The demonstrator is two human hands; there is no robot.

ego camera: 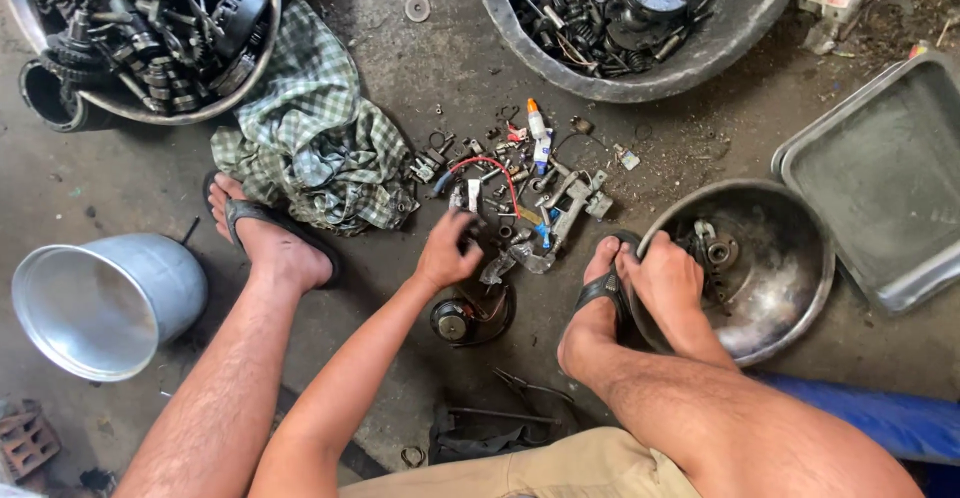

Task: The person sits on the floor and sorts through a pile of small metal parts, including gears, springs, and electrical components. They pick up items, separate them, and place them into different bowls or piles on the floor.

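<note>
On the concrete floor (pixel 420 98) sit two big round tubs of dark metal parts, one top left (pixel 140 33) and one top centre (pixel 630 18), both cut off by the frame. Going rightward: one shiny aluminium pot on its side (pixel 105 303), one green checked cloth (pixel 310 138), one scattered heap of small bolts, wires and brackets (pixel 520 198), one round steel bowl (pixel 770 268), one grey rectangular tray (pixel 885 183). The left hand (pixel 450 250) reaches into the heap, fingers curled on small pieces too tiny to identify. The right hand (pixel 662 276) grips the bowl's near rim, fingers closed over it beside the sandalled foot.
</note>
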